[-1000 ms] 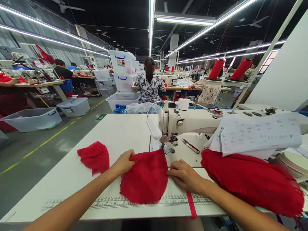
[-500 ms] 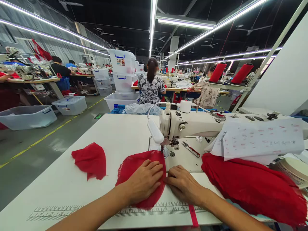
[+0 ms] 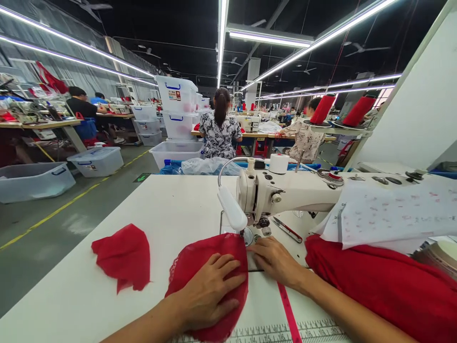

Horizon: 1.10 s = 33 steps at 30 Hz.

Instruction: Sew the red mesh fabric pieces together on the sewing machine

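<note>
Lying on the white table [image 3: 171, 209], a loose red scrap [image 3: 123, 257] occupies the lower left of the frame. Right of it, at the bottom center, the left hand [image 3: 210, 290] rests palm down on a rounded red cloth [image 3: 196, 257], its fingers spread and open. The cloth's upper corner reaches the needle area of the sewing machine [image 3: 296, 188]. Just beside the cloth's right edge is the right hand [image 3: 274, 259], its fingers bent; whether they pinch the edge I cannot tell. Below its wrist runs a narrow red strip [image 3: 289, 309]; above it lie snips [image 3: 287, 230]. Farther right, a red fabric heap [image 3: 378, 281] fills the lower right, beneath marked papers [image 3: 396, 209].
</note>
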Tool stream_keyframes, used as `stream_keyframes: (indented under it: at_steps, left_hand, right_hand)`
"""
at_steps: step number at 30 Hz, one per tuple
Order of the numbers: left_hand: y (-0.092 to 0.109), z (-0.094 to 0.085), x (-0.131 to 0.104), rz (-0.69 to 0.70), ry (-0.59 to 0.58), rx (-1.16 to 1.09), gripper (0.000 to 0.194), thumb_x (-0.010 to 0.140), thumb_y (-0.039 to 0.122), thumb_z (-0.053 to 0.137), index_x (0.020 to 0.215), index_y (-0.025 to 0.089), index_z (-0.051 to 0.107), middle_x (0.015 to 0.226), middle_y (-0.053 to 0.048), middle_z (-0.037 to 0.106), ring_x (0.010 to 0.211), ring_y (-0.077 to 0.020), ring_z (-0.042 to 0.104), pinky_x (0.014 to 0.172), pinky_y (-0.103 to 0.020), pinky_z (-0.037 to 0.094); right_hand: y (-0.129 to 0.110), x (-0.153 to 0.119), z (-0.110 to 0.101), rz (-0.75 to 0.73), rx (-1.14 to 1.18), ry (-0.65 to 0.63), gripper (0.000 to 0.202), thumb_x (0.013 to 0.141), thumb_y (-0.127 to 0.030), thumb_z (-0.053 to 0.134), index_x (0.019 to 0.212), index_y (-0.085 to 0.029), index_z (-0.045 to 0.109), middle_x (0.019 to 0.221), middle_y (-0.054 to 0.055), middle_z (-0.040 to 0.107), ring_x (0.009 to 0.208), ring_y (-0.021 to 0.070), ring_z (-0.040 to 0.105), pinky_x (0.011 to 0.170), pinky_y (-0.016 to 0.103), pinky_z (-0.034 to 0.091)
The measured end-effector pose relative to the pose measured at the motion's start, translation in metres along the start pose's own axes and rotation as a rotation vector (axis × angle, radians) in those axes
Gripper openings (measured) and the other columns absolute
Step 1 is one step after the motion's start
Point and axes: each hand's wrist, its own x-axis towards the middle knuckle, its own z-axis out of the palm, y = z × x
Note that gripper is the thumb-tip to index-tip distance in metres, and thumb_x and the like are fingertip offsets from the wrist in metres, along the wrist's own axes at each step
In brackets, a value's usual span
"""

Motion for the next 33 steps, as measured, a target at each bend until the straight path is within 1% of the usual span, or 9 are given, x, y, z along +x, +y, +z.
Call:
stream_keyframes:
  at_steps: [4,8,13,15,18,23,27,29,33]
  left_hand:
    - [-0.008,-0.006,0.001,0.020,-0.046,-0.019,0.043,0.076,0.024,0.059,0.119,0.024,0.051,0.119,-0.009,0.054,0.110,-0.0304,0.046,0.092,-0.049,0.036]
    - [-0.015,-0.008,0.001,0.044,-0.049,-0.047,0.045,0.074,0.024,0.061,0.118,0.024,0.052,0.120,-0.010,0.054,0.112,-0.0319,0.046,0.093,-0.051,0.036]
    - [-0.017,-0.012,0.001,0.044,-0.064,-0.060,0.048,0.070,0.026,0.065,0.117,0.024,0.054,0.118,-0.010,0.056,0.109,-0.0328,0.048,0.091,-0.052,0.038]
    - [-0.018,-0.012,0.001,0.045,-0.066,-0.065,0.049,0.070,0.026,0.066,0.117,0.024,0.054,0.118,-0.010,0.056,0.109,-0.0330,0.048,0.091,-0.053,0.038]
    - [-0.020,-0.008,0.000,0.046,-0.042,-0.084,0.049,0.070,0.028,0.066,0.117,0.025,0.054,0.119,-0.009,0.056,0.109,-0.0326,0.048,0.091,-0.052,0.038]
    - [-0.025,-0.001,0.003,0.029,0.014,-0.110,0.043,0.074,0.035,0.063,0.114,0.024,0.055,0.118,-0.009,0.056,0.110,-0.0311,0.047,0.092,-0.051,0.037]
    - [-0.028,0.002,0.010,-0.004,0.040,-0.077,0.040,0.077,0.032,0.060,0.115,0.023,0.055,0.116,-0.009,0.056,0.109,-0.0297,0.046,0.091,-0.049,0.037]
    - [-0.030,0.003,0.013,-0.012,0.060,-0.055,0.037,0.077,0.031,0.059,0.113,0.022,0.056,0.116,-0.009,0.056,0.109,-0.0287,0.046,0.090,-0.047,0.038]
    - [-0.031,0.004,0.019,-0.035,0.092,0.021,0.034,0.079,0.031,0.057,0.111,0.020,0.058,0.119,-0.010,0.056,0.110,-0.0288,0.046,0.089,-0.045,0.040]
  right_hand:
    - [-0.003,0.003,0.003,-0.024,-0.041,0.010,0.024,0.086,-0.010,0.041,0.097,-0.020,0.060,0.081,0.004,0.058,0.076,0.0160,0.053,0.070,0.029,0.038]
    - [-0.006,0.003,0.006,-0.068,-0.069,0.044,0.024,0.087,-0.010,0.040,0.096,-0.020,0.060,0.077,0.004,0.056,0.073,0.0150,0.051,0.068,0.028,0.036]
    - [-0.009,0.003,0.006,-0.105,-0.103,0.064,0.023,0.086,-0.009,0.039,0.085,-0.018,0.060,0.076,0.004,0.054,0.072,0.0151,0.048,0.068,0.029,0.035]
    - [-0.009,0.003,0.006,-0.109,-0.127,0.055,0.024,0.086,-0.009,0.038,0.085,-0.018,0.060,0.076,0.004,0.053,0.071,0.0151,0.047,0.067,0.029,0.034]
    - [-0.006,0.005,0.007,-0.120,-0.160,0.056,0.024,0.086,-0.009,0.038,0.088,-0.018,0.060,0.076,0.005,0.053,0.072,0.0159,0.047,0.066,0.029,0.034]
    - [0.001,0.008,0.008,-0.129,-0.208,0.087,0.026,0.085,-0.008,0.037,0.094,-0.017,0.060,0.080,0.008,0.054,0.075,0.0181,0.049,0.062,0.029,0.034]
    - [0.004,0.007,0.008,-0.123,-0.172,0.081,0.028,0.084,-0.007,0.039,0.098,-0.018,0.060,0.082,0.007,0.054,0.074,0.0169,0.050,0.064,0.028,0.036]
    - [0.003,0.007,0.008,-0.123,-0.143,0.066,0.028,0.082,-0.006,0.040,0.096,-0.019,0.060,0.082,0.006,0.054,0.075,0.0162,0.050,0.065,0.028,0.036]
    - [0.001,0.009,0.009,-0.109,-0.155,0.072,0.026,0.080,-0.006,0.041,0.089,-0.019,0.061,0.081,0.006,0.054,0.076,0.0168,0.049,0.063,0.027,0.035]
